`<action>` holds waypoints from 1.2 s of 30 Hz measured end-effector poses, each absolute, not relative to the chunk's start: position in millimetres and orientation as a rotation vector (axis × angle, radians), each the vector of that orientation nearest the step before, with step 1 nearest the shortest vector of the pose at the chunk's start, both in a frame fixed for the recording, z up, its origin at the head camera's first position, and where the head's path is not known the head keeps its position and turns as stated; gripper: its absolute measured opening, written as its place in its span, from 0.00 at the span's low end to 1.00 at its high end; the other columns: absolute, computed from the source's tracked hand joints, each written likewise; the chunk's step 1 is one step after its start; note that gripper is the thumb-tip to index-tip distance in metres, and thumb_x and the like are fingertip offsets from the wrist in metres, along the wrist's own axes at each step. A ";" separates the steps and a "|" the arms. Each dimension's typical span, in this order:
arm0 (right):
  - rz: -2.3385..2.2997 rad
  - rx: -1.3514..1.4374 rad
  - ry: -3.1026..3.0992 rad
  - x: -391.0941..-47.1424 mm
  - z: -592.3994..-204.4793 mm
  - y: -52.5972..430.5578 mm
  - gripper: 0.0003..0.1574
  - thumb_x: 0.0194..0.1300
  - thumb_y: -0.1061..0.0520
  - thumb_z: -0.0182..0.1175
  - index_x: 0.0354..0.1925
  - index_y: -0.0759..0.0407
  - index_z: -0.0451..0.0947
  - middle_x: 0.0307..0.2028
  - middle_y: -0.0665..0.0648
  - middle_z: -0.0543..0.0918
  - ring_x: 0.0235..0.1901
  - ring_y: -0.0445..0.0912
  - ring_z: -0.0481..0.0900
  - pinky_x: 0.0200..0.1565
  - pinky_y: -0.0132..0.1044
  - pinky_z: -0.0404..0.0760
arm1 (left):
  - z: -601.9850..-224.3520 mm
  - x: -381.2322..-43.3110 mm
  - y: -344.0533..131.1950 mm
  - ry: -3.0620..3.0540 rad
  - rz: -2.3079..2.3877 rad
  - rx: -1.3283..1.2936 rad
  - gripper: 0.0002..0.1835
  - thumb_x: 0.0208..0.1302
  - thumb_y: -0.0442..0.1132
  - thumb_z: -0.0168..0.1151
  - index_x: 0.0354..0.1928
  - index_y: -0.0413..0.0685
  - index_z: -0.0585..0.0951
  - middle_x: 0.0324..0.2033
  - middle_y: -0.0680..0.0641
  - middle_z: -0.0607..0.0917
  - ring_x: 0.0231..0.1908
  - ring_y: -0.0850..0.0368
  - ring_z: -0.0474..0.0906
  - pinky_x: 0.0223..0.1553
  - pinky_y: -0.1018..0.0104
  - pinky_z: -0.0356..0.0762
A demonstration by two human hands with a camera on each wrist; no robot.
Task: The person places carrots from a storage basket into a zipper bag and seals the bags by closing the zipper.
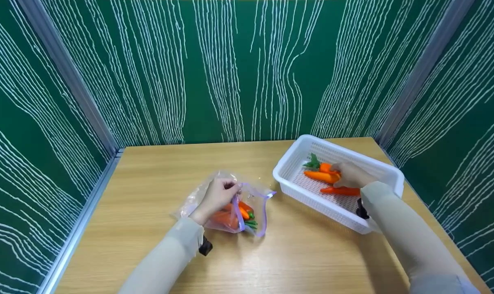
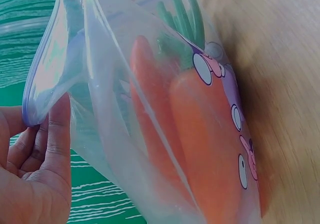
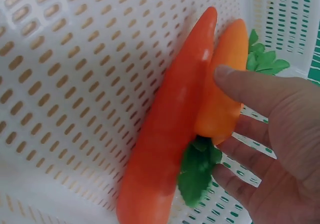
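Note:
My left hand [image 1: 218, 195] pinches the purple-edged rim of a clear zip bag [image 2: 107, 114] lying on the table. Through its plastic I see a large orange carrot [image 2: 205, 139] with green stems and a slimmer red-orange piece [image 2: 150, 98]; its mouth gapes to the right. Inside the white basket, my right hand [image 1: 351, 175] grips a small orange carrot [image 3: 227, 58] with green leaves at its end, thumb on top and fingers at its far side. Beside that carrot lies a long red-orange carrot [image 3: 167, 114]. Another orange piece with green leaves [image 1: 312, 161] is farther back.
The white perforated basket [image 1: 290, 163] stands at an angle on the right of the wooden table [image 1: 149, 179]. Green panels with white lines [image 1: 214, 73] and metal posts [image 1: 73, 77] enclose the table at the back and sides.

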State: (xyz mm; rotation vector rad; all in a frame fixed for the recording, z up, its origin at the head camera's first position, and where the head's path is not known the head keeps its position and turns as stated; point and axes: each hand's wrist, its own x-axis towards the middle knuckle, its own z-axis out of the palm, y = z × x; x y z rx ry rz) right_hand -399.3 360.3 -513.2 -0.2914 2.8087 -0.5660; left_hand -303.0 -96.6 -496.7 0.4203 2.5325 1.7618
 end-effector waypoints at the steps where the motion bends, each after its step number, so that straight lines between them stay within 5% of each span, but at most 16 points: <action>1: -0.588 -0.269 2.810 -396.1 -512.6 358.8 0.33 0.66 0.53 0.78 0.65 0.62 0.82 0.62 0.65 0.81 0.56 0.60 0.75 0.64 0.58 0.81 | -496.4 -303.0 -96.5 2.540 1.760 0.426 0.14 0.80 0.35 0.62 0.40 0.29 0.88 0.33 0.36 0.89 0.28 0.63 0.78 0.31 0.76 0.79; 7: -0.625 -0.140 2.792 -371.8 -502.5 347.8 0.30 0.67 0.52 0.76 0.65 0.53 0.82 0.59 0.63 0.75 0.54 0.58 0.73 0.49 0.44 0.75 | -497.5 -302.8 -96.9 2.527 1.753 0.411 0.13 0.80 0.35 0.61 0.42 0.30 0.88 0.33 0.41 0.89 0.29 0.62 0.79 0.32 0.75 0.80; 20: -0.381 -0.165 2.738 -384.0 -506.4 356.6 0.47 0.65 0.42 0.79 0.77 0.51 0.76 0.63 0.59 0.82 0.54 0.57 0.77 0.68 0.66 0.76 | -498.2 -302.9 -96.8 2.499 1.795 0.411 0.13 0.80 0.36 0.63 0.43 0.31 0.88 0.36 0.34 0.89 0.29 0.62 0.80 0.32 0.76 0.80; 28: -0.610 -0.085 2.666 -364.2 -472.8 340.7 0.48 0.60 0.48 0.81 0.74 0.55 0.76 0.59 0.62 0.77 0.54 0.58 0.75 0.53 0.45 0.81 | -496.5 -303.0 -98.3 2.523 1.752 0.374 0.14 0.81 0.38 0.63 0.42 0.31 0.89 0.35 0.39 0.90 0.30 0.61 0.81 0.34 0.74 0.82; 36: -0.866 -0.041 2.558 -354.9 -461.2 340.5 0.49 0.66 0.53 0.75 0.81 0.52 0.68 0.73 0.64 0.72 0.65 0.63 0.66 0.66 0.63 0.75 | -495.3 -300.8 -99.5 2.486 1.752 0.357 0.15 0.81 0.39 0.62 0.43 0.32 0.88 0.36 0.37 0.89 0.30 0.59 0.79 0.34 0.72 0.82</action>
